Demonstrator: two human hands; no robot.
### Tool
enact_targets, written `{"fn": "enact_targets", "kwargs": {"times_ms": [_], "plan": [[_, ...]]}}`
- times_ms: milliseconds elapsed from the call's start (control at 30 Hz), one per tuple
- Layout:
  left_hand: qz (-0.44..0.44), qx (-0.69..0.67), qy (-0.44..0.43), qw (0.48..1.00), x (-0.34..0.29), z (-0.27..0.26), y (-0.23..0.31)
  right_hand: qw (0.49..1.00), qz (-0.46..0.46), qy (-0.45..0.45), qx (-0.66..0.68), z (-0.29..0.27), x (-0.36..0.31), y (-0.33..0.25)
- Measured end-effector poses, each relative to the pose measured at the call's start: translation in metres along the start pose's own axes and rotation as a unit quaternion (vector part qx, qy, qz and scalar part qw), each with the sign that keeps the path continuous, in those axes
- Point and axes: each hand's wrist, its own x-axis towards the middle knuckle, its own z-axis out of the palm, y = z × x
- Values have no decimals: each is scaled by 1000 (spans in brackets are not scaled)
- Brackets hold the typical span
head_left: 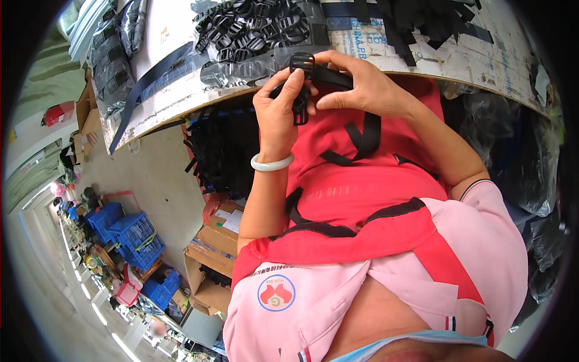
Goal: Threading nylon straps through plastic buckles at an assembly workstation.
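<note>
At the table's front edge, both my hands meet over black plastic buckles. My left hand [280, 102], closed, pinches a black buckle [302, 62] between thumb and fingers; another black plastic piece shows below it, partly hidden by the fingers. My right hand [362, 81] is closed round a short black webbing strap [333, 77] that runs to the buckle. Its index finger reaches over the top of the buckle. Whether the strap passes through the buckle's slot, I cannot tell. Just beyond my hands lies a heap of loose black buckles [247, 30] on clear plastic.
Black strap pieces [422, 21] lie at the table's far right. A long dark strap [142, 87] hangs over the left edge of the table [175, 99]. Bagged black parts [111, 66] lie at the left. Cardboard boxes [214, 247] and blue crates [136, 238] stand on the floor.
</note>
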Motion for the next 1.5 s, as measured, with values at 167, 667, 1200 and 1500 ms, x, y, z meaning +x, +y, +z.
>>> {"fn": "enact_targets", "kwargs": {"times_ms": [167, 667, 1200, 1500], "plan": [[1, 1, 5, 1000, -7, -4, -9, 985, 92, 94, 116, -12, 4, 5], [39, 73, -52, 995, -16, -5, -5, 966, 218, -126, 65, -36, 14, -9], [161, 104, 38, 981, -9, -5, -25, 922, 197, -1, 335, 10, -6, -25], [320, 203, 75, 923, -6, -5, -27, 878, 175, 54, 443, 31, -6, -29]]}}
